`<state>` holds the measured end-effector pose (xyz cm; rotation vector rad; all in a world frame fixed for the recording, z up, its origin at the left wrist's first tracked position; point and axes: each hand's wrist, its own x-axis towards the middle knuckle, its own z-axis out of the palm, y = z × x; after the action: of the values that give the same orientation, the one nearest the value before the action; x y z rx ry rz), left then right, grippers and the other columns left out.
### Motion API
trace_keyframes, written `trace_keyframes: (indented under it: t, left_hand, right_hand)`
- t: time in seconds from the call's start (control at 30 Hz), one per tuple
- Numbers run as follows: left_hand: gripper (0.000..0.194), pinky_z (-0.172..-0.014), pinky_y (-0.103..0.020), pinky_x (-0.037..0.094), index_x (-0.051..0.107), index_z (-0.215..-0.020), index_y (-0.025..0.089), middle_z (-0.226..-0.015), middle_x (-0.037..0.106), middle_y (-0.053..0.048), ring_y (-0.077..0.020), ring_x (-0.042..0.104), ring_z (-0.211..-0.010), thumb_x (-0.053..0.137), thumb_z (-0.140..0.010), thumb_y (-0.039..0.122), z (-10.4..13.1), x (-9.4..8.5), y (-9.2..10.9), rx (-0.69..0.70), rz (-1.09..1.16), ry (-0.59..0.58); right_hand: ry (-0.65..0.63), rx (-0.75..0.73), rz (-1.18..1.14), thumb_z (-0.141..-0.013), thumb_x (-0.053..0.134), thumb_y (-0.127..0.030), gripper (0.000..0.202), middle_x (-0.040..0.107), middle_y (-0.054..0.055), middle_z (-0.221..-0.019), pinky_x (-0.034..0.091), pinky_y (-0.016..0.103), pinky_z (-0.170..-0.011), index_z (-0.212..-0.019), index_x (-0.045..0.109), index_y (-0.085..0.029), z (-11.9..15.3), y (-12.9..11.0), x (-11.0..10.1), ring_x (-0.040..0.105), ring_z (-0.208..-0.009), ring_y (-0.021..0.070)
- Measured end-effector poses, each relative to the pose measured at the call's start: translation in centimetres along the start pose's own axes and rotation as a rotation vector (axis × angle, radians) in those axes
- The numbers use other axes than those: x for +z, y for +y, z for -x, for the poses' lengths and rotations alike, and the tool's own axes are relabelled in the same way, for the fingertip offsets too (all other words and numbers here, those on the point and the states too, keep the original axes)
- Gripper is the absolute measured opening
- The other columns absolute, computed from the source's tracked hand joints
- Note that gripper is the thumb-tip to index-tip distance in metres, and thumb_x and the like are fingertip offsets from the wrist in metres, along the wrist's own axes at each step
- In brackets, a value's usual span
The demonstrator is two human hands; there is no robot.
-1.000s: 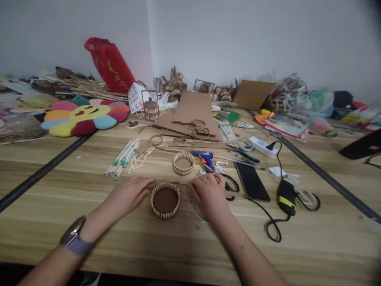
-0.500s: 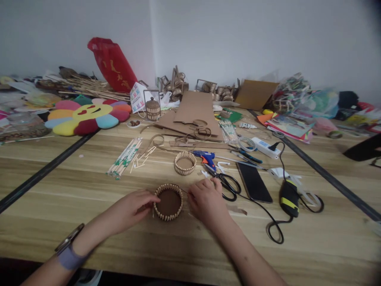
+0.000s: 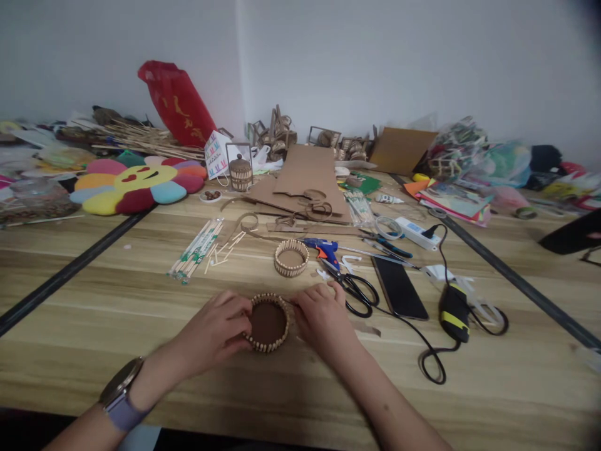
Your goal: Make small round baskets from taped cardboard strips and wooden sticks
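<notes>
On the wooden table (image 3: 154, 313) in front of me stands a round basket (image 3: 269, 347) with a brown floor and a wall of short wooden sticks. My left hand (image 3: 218, 332) grips its left wall, fingers at the rim and thumb low on the outside. Right of the basket, my right hand (image 3: 323, 313) is closed in a pinch on a thin brown strip (image 3: 290, 302) that runs to the basket's upper right rim; the fingertips are partly hidden. A second, similar stick basket (image 3: 291, 270) sits just behind, apart from both hands.
Near my right hand lie black scissors (image 3: 361, 294), a blue glue gun (image 3: 326, 249) and a phone (image 3: 401, 288). A black cord (image 3: 425, 357) loops at the right. Bagged sticks (image 3: 196, 250) lie left; cardboard sheets (image 3: 307, 172) and a flower cushion (image 3: 141, 181) are farther back.
My left hand has moved right and closed farther over the basket's left wall. The basket has shifted very slightly. My right hand stays almost in place.
</notes>
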<state>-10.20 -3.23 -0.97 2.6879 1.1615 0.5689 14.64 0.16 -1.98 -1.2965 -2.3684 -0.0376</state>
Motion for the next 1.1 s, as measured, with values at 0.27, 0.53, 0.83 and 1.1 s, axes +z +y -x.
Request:
trace_keyframes:
  t: [0.27,0.53,0.83,1.1]
  left_hand:
    - [0.006,-0.081,-0.037,0.041,0.065,-0.085,0.023,-0.083,0.065,-0.002,-0.0255,0.051,-0.095,0.071,-0.084,0.021,0.2,0.2,0.3,-0.066,0.018,-0.017]
    - [0.011,-0.076,-0.039,0.037,0.071,-0.083,0.024,-0.075,0.062,-0.003,-0.0266,0.050,-0.090,0.062,-0.088,0.023,0.3,1.3,0.9,-0.194,-0.088,0.053]
    - [0.008,-0.077,-0.043,0.033,0.071,-0.079,0.023,-0.078,0.069,-0.004,-0.0300,0.053,-0.093,0.065,-0.085,0.023,-1.1,2.4,3.0,-0.446,-0.161,0.106]
    - [0.013,-0.081,-0.045,0.033,0.070,-0.077,0.022,-0.081,0.071,-0.002,-0.0297,0.056,-0.096,0.062,-0.087,0.019,-3.0,2.3,5.3,-0.581,-0.181,0.070]
  right_hand:
    - [-0.006,0.029,-0.004,-0.085,0.066,-0.014,0.010,0.073,0.003,-0.080,0.021,0.044,-0.098,-0.079,0.070,-0.022,-0.1,0.7,-0.3,0.059,-0.085,0.0233]
    - [-0.056,0.052,-0.008,-0.085,0.063,-0.014,0.011,0.073,0.004,-0.080,0.024,0.041,-0.092,-0.077,0.068,-0.020,-0.2,1.0,-1.1,0.060,-0.086,0.0226]
    - [-0.101,0.038,-0.150,-0.081,0.063,-0.008,0.018,0.073,0.001,-0.080,0.026,0.036,-0.087,-0.083,0.072,-0.023,-0.1,-0.2,-1.0,0.061,-0.084,0.0200]
    - [-0.180,0.062,-0.267,-0.082,0.064,-0.008,0.016,0.073,0.001,-0.081,0.025,0.034,-0.087,-0.081,0.071,-0.021,0.1,-1.7,-0.9,0.061,-0.085,0.0198]
